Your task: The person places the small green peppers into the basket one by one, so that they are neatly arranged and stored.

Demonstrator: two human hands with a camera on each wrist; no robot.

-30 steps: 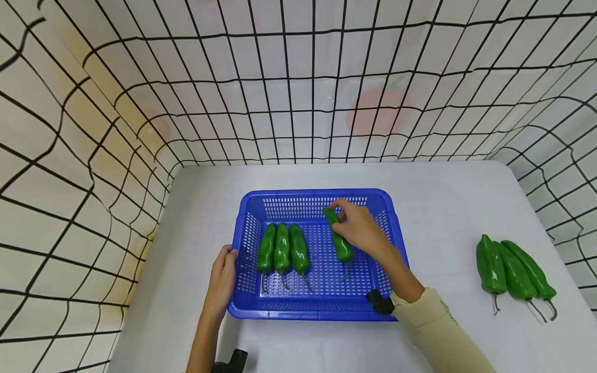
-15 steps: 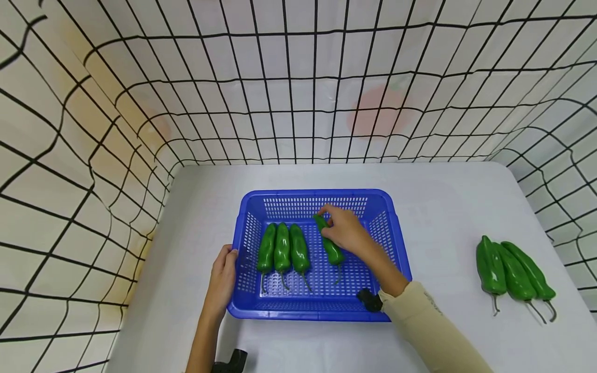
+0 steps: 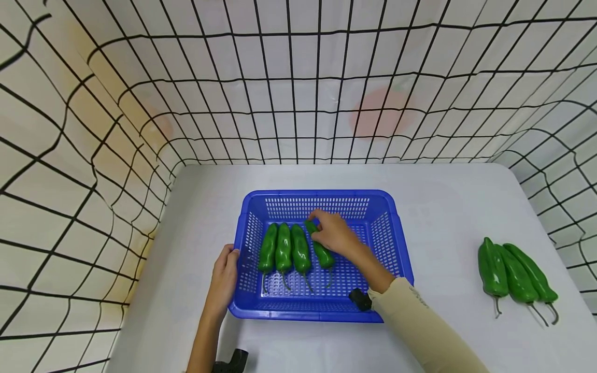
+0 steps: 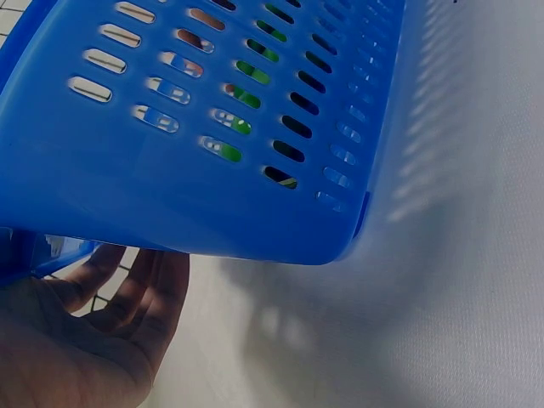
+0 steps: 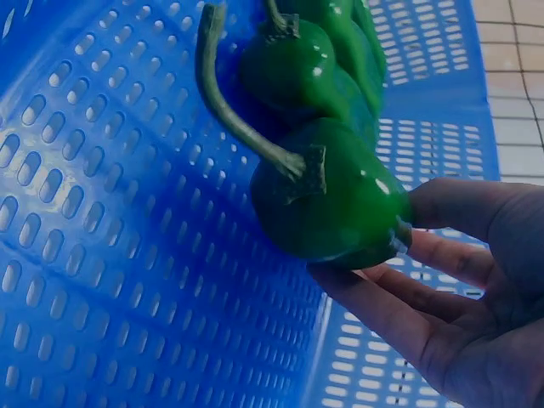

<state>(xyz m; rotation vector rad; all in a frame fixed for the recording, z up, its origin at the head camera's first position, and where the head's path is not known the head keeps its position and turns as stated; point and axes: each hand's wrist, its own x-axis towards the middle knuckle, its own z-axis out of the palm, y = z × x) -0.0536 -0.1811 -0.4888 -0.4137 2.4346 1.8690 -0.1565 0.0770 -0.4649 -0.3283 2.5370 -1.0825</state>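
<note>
Currently, right hand (image 3: 334, 233) pinches a pepper (image 3: 324, 256) beside the row (image 3: 283, 249) — best laid flat and parallel before release — while left hand (image 3: 225, 275) grips the basket (image 3: 308, 314).

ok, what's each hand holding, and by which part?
Right hand: a green pepper, near the end opposite its stem. Left hand: the blue basket, by the rim of its left side.
</note>
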